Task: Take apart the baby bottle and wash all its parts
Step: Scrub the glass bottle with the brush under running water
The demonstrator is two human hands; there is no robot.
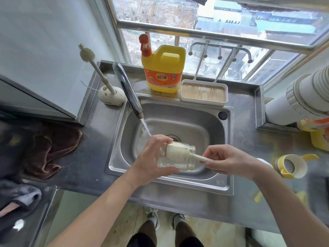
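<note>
My left hand [153,157] grips the clear bottle body [179,157] on its side over the sink [220,139], just below the running tap [128,90]. My right hand [226,160] pinches the brush [179,151] handle, its sponge head inside the bottle. The yellow-handled collar [292,165] lies on the worktop [249,139] to my right.

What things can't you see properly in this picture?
All in the head view:
- bottle: its base is hidden by the left hand.
- brush: its handle end is covered by the right hand.
- white part: mostly behind the right wrist.
- yellow container: cut off by the right edge, blurred.
</note>
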